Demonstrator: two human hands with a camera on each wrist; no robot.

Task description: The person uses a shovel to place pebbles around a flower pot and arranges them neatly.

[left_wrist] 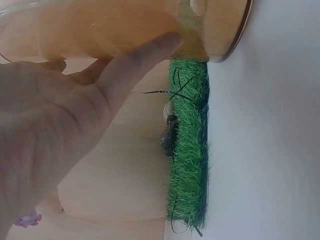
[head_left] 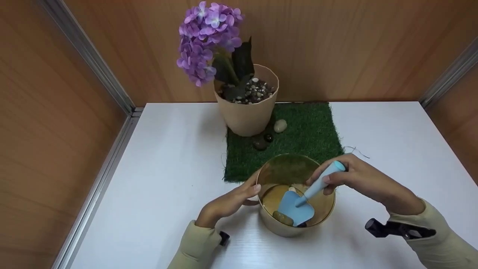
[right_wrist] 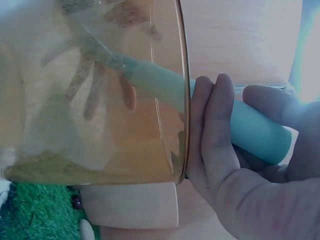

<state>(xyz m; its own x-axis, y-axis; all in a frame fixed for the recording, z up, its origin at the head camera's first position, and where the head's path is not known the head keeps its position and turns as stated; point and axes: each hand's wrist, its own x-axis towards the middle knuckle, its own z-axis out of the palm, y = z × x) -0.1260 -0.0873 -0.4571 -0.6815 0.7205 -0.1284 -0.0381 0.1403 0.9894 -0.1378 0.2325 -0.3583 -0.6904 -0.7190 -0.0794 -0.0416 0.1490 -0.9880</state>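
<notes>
An amber see-through container stands on the white table in the head view. Against its left side rests my left hand, thumb near the rim; the left wrist view shows a finger lying straight along the wall. From the right, my right hand grips the handle of a small blue trowel. The blade is inside the container, angled down beside a brownish stone and a pale stone. Part of a dark piece under the blade is hidden. In the right wrist view, fingers curl around the trowel's handle.
Behind the container lies a green artificial turf mat. A beige pot with purple flowers stands at its back left. Near the pot lie a pale stone and dark stones. Wooden panels enclose the table.
</notes>
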